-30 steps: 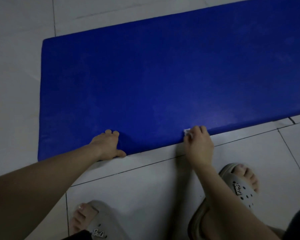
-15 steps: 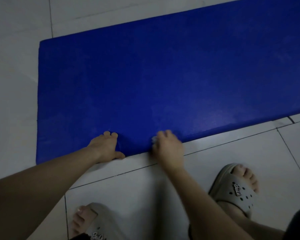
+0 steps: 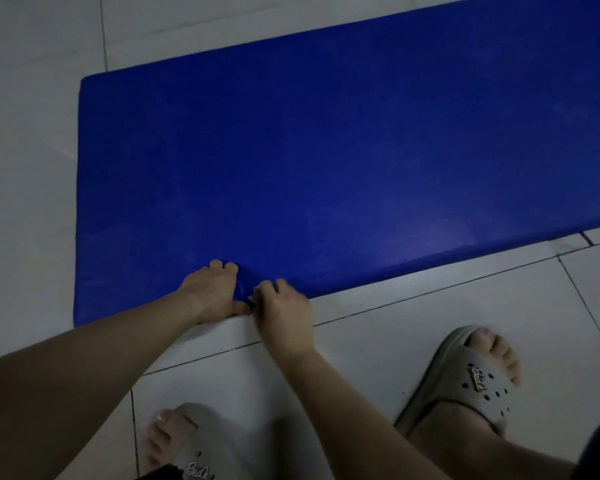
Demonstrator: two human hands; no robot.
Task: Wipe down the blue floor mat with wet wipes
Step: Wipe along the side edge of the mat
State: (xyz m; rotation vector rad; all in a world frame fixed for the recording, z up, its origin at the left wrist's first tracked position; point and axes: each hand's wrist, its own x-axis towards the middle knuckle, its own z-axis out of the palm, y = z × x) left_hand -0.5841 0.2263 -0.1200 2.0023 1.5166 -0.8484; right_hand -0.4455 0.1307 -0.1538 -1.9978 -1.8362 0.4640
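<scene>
Smooth, rectangular blue floor mat (image 3: pixel 343 161) lies flat on glossy pale tiles (image 3: pixel 378 344). Left hand (image 3: pixel 211 293) grips its padded near edge; right hand (image 3: pixel 284 315), just beside it, pinches a crumpled white wet wipe (image 3: pixel 256 292) there.

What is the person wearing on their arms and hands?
Nothing that shows. The left hand and right hand have no gloves, rings or watch. The left arm and right arm are bare, with no sleeves in view.

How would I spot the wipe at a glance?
Follow the near edge of the blue mat to the left hand gripping it. Beside it, the right hand holds the wet wipe, the only pale scrap against the blue.
</scene>
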